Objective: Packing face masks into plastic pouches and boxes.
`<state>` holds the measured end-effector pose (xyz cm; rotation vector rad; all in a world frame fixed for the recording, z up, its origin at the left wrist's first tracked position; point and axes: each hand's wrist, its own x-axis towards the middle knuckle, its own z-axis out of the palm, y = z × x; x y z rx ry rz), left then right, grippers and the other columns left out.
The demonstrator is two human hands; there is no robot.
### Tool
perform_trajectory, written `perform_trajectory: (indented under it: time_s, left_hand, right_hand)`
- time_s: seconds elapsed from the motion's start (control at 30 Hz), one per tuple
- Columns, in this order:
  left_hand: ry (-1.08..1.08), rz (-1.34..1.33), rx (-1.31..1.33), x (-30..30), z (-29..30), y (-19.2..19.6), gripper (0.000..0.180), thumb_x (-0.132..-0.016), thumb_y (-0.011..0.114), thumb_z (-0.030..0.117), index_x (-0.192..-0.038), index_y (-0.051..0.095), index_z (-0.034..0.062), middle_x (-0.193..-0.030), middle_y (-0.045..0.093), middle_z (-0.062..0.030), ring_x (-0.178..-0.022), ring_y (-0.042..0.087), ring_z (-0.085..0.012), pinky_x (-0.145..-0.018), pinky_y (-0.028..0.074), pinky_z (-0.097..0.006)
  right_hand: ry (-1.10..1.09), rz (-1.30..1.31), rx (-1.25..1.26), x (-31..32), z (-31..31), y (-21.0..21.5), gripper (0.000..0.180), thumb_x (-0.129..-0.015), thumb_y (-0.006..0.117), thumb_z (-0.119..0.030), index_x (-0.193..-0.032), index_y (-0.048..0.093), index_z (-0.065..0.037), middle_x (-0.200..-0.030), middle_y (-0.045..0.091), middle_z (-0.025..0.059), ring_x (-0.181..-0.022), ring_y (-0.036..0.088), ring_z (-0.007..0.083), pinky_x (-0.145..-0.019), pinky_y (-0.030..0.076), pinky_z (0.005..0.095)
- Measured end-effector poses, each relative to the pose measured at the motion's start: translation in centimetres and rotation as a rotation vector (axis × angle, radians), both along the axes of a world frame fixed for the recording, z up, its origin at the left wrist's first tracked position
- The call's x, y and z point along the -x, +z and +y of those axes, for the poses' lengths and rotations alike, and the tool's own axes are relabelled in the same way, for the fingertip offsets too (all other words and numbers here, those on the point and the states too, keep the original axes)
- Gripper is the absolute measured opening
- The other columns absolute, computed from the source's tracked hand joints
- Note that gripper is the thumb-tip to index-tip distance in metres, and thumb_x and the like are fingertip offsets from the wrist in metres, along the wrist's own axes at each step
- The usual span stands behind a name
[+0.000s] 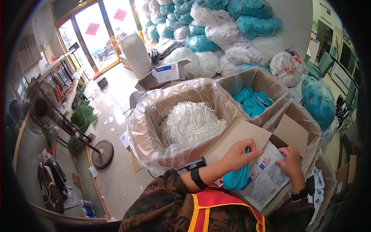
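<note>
My left hand (pixel 241 154) is closed, fingers curled and pressed together, on a bunch of flat, rounded teal pieces (pixel 236 178) that hang below it. Their exact kind I cannot make out. Beside them, an open carton (pixel 291 133) with raised flaps holds white printed plastic packets (pixel 266 176). My right hand (pixel 291 164) has its bent fingers and thumb at the upper right edge of a packet, gripping it. Dark bands circle both wrists.
A large lined box (pixel 148 149) of tangled white strands (pixel 191 121) stands ahead. Behind the carton, another lined box (pixel 228 83) holds teal pieces (pixel 253 101). Stuffed bags (pixel 232 33) pile against the wall. A standing fan (pixel 103 154) is at left; more packets (pixel 317 183) lie right.
</note>
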<state>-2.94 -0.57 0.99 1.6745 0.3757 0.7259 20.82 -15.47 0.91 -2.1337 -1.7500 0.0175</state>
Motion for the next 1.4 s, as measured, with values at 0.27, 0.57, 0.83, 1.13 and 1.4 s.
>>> perform_trajectory:
  time_s: [0.27, 0.57, 0.83, 1.13, 1.4]
  left_hand:
    - [-0.008, 0.002, -0.274, -2.1, -0.5, -0.2, 0.022, -0.082, 0.075, 0.023, -0.086, 0.061, 0.0061, -0.084, 0.06, -0.0049, -0.078, 0.057, -0.0175, -0.071, 0.046, -0.032]
    - [-0.202, 0.334, -0.69, -4.4, -1.0, -1.3, 0.035, -0.079, 0.075, 0.028, -0.107, 0.062, 0.0118, -0.096, 0.063, -0.0092, -0.095, 0.063, -0.035, -0.078, 0.049, -0.043]
    - [-0.221, 0.454, -0.636, -4.4, -0.7, -1.1, 0.025, -0.08, 0.074, 0.026, -0.096, 0.064, 0.0103, -0.091, 0.068, -0.0129, -0.086, 0.065, -0.0354, -0.075, 0.049, -0.045]
    - [-0.095, 0.29, -0.442, -5.2, -0.9, -2.2, 0.021, -0.079, 0.074, 0.023, -0.09, 0.064, 0.008, -0.085, 0.068, -0.0132, -0.083, 0.065, -0.035, -0.071, 0.049, -0.044]
    - [-0.137, 0.32, -0.48, -4.8, -1.7, -2.0, 0.026, -0.079, 0.074, 0.024, -0.095, 0.062, 0.0087, -0.087, 0.068, -0.0137, -0.084, 0.065, -0.0354, -0.072, 0.049, -0.044]
  right_hand:
    - [0.013, -0.077, -0.103, 5.3, -2.2, 0.9, 0.03, -0.066, 0.076, -0.002, -0.093, 0.065, -0.005, -0.093, 0.053, 0.0119, -0.093, 0.052, 0.0338, -0.082, 0.045, 0.0418]
    - [0.026, 0.132, -0.187, 5.4, -3.9, 1.6, 0.02, -0.067, 0.073, 0.001, -0.081, 0.058, -0.002, -0.088, 0.052, 0.0146, -0.09, 0.053, 0.0354, -0.078, 0.043, 0.0431]
    - [-0.015, 0.146, -0.212, 5.9, -4.6, 1.6, 0.02, -0.071, 0.072, -0.001, -0.087, 0.06, -0.001, -0.093, 0.054, 0.0149, -0.092, 0.054, 0.0357, -0.08, 0.044, 0.0431]
    - [-0.081, -0.321, -0.196, 8.5, -5.6, -0.5, 0.047, -0.075, 0.071, -0.005, -0.121, 0.06, -0.001, -0.133, 0.05, 0.0179, -0.122, 0.049, 0.0369, -0.102, 0.04, 0.0492]
    - [-0.097, -0.03, -0.181, 8.8, -5.3, 0.1, 0.038, -0.071, 0.073, -0.003, -0.106, 0.059, -0.001, -0.111, 0.056, 0.0177, -0.104, 0.053, 0.0376, -0.089, 0.043, 0.0458]
